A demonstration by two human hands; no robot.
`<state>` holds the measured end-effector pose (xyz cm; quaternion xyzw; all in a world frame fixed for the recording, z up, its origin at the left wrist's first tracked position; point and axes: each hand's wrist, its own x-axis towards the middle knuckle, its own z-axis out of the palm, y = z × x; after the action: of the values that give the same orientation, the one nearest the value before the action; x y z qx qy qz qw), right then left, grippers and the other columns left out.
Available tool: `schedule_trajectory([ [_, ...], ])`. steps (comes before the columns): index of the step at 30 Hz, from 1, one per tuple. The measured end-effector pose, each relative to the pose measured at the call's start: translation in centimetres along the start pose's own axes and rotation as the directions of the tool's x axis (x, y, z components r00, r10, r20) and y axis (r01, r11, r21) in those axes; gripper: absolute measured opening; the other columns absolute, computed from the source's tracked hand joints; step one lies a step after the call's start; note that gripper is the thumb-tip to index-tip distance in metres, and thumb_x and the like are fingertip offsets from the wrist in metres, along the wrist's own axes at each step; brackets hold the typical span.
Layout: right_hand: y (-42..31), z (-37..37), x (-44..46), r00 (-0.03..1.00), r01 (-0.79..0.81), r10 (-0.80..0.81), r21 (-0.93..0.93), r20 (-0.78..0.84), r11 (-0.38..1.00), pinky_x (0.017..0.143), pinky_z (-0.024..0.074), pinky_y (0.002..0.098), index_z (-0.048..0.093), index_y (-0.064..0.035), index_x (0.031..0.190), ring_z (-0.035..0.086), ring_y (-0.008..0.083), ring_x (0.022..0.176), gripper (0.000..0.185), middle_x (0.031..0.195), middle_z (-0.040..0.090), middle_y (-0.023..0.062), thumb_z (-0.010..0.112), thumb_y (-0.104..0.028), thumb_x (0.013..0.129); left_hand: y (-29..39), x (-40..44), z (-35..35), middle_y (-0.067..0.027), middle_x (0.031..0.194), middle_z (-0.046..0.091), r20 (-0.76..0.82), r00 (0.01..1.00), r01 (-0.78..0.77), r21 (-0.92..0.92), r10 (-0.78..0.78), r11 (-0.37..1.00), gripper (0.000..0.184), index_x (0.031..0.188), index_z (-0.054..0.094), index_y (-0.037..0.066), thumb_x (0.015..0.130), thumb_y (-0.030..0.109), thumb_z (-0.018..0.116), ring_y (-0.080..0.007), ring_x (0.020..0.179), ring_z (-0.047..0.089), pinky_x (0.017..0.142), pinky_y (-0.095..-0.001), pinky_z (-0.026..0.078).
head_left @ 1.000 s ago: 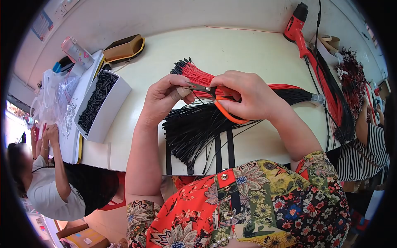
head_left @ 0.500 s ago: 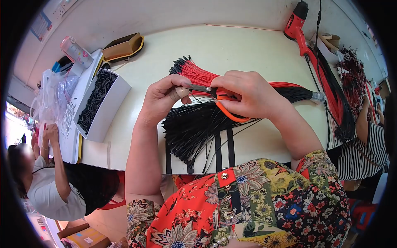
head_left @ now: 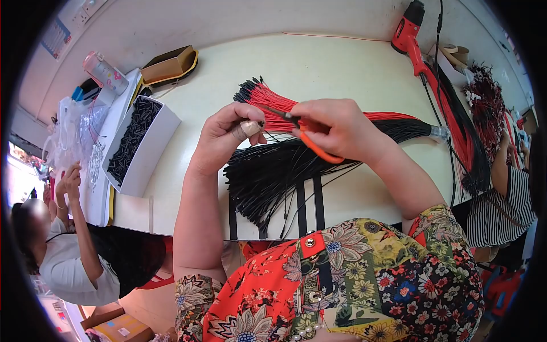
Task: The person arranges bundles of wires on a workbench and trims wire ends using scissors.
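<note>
My right hand [head_left: 345, 128] grips a pair of scissors [head_left: 320, 149] with orange handles, its dark blades pointing left toward my other hand. My left hand [head_left: 223, 137] is closed in a pinch, with whitish tape around one finger. A small dark tip shows at its fingertips, apparently the end of a thin black wire; most of it is hidden. Just below both hands a thick bundle of black wires [head_left: 259, 176] fans out on the table. Behind them lies a bundle of red wires [head_left: 265, 98] with black ends.
A white box [head_left: 151, 145] of small black pieces stands at the left, near a cardboard tray [head_left: 168, 64] and a bottle [head_left: 105, 71]. A red heat gun [head_left: 405, 40] lies back right beside more wires [head_left: 456, 125]. People sit at both sides.
The scissor blades have drawn back from my left fingertips and tilted upward, with my right hand shifting slightly right. My left hand stays nearly in place. The left co-worker's hands have risen a little.
</note>
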<state>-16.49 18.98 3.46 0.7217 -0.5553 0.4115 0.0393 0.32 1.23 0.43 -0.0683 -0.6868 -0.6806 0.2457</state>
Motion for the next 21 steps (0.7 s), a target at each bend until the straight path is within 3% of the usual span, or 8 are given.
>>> schedule_trajectory([
  [3,0.0,-0.8,0.0,0.989,-0.145,0.141,0.119,0.046,0.982,0.055,0.045,0.0248,0.061,-0.0023,0.105,0.055,0.0138,0.059,0.032,0.074,0.059,0.0071,0.072,-0.005,0.075,0.1,0.0,-0.1,-0.0093,0.09,0.055,0.011,1.0,-0.021,0.006,0.021,1.0,0.007,0.095,0.056,0.001,0.089,0.002,0.058,-0.0132,0.066,0.054,0.067,-0.0334,0.053],
  [4,0.2,-0.8,0.0,0.992,-0.118,0.113,0.098,0.056,0.988,0.054,0.0431,0.0232,0.061,-0.0027,0.104,0.052,0.0127,0.058,0.032,0.073,0.057,0.0051,0.072,-0.006,0.075,0.0,-0.1,-0.1,-0.0093,0.09,0.055,0.008,1.0,-0.02,0.013,0.02,1.0,0.008,0.096,0.056,0.001,0.088,0.002,0.058,-0.0133,0.066,0.054,0.066,-0.0332,0.053],
  [7,-0.8,-1.2,0.3,0.979,-0.131,0.126,0.022,0.159,0.991,0.06,0.0492,0.0305,0.061,-0.0045,0.101,0.06,0.0212,0.064,0.027,0.079,0.063,0.0081,0.067,-0.01,0.075,0.0,-0.1,-0.2,-0.0094,0.09,0.055,0.0,1.0,-0.015,0.02,0.015,1.0,0.009,0.096,0.056,0.001,0.088,0.003,0.059,-0.0137,0.066,0.055,0.066,-0.0325,0.053],
  [10,-1.2,-1.0,0.4,0.969,-0.138,0.135,-0.002,0.206,0.99,0.059,0.049,0.0303,0.061,-0.005,0.099,0.06,0.0209,0.063,0.027,0.079,0.063,0.0073,0.068,-0.013,0.074,0.1,-0.1,-0.1,-0.0096,0.092,0.055,-0.004,1.0,-0.016,0.013,0.016,1.0,0.009,0.097,0.057,0.001,0.088,0.004,0.06,-0.014,0.067,0.055,0.065,-0.0318,0.052],
  [16,-1.1,-0.9,0.4,0.975,-0.11,0.105,0.011,0.195,0.994,0.059,0.0491,0.0311,0.06,-0.0051,0.098,0.061,0.0222,0.064,0.026,0.079,0.063,0.0071,0.067,-0.013,0.074,0.0,-0.2,-0.2,-0.0094,0.093,0.055,0.011,1.0,-0.026,0.007,0.026,1.0,0.01,0.097,0.057,0.001,0.088,0.004,0.06,-0.0138,0.067,0.055,0.065,-0.0323,0.053],
  [21,-0.1,-0.2,-0.1,0.992,0.063,-0.057,-0.049,0.109,0.997,0.055,0.0458,0.0294,0.06,-0.0035,0.102,0.057,0.0191,0.061,0.031,0.076,0.061,0.0072,0.071,-0.006,0.073,-0.2,-0.2,-0.3,-0.0089,0.093,0.056,0.006,1.0,-0.02,0.002,0.02,1.0,0.01,0.097,0.057,0.001,0.088,0.001,0.059,-0.0136,0.066,0.055,0.066,-0.0338,0.054],
])
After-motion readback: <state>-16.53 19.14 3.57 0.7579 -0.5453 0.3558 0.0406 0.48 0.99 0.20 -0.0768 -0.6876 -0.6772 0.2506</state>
